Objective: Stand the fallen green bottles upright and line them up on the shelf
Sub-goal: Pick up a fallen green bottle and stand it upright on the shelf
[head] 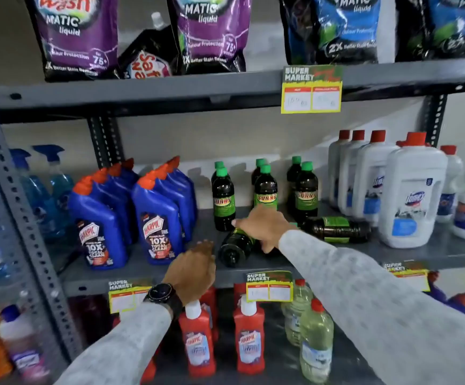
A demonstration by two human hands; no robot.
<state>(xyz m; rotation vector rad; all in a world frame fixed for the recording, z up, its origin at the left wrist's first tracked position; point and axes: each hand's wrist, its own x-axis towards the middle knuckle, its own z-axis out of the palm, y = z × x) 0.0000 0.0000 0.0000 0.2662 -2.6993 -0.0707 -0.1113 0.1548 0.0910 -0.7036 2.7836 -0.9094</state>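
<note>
Green bottles, fallen: two lie on their side on the middle shelf (148, 269); the near fallen bottle (235, 247) points its base to the camera, just in front of the standing rows; the far fallen bottle (337, 229) lies across, to the right of the near one, its cap end hidden behind the wrist
Green bottles, standing: three short rows behind the fallen ones, left row (223, 198), middle row (265, 187), right row (306, 190); all upright with green caps and a label "SUNNY"
Right hand: right hand (264, 227) rests on top of the near fallen bottle; fingers spread to the left, thumb down on the bottle's right side; it touches the bottle, but I cannot tell if it grips it
Left hand: left hand (194, 269) is at the shelf's front edge, just left of the near fallen bottle, not touching it; fingers loosely curled, holding nothing; a black watch (162, 294) on the wrist
Left of the green bottles: blue Harpic bottles (156, 218) in rows, upright
Right of the green bottles: white bottles with red caps (412, 190), upright, close to the far fallen bottle
Below the shelf: red bottles (198, 340) and pale bottles (316, 340)
</note>
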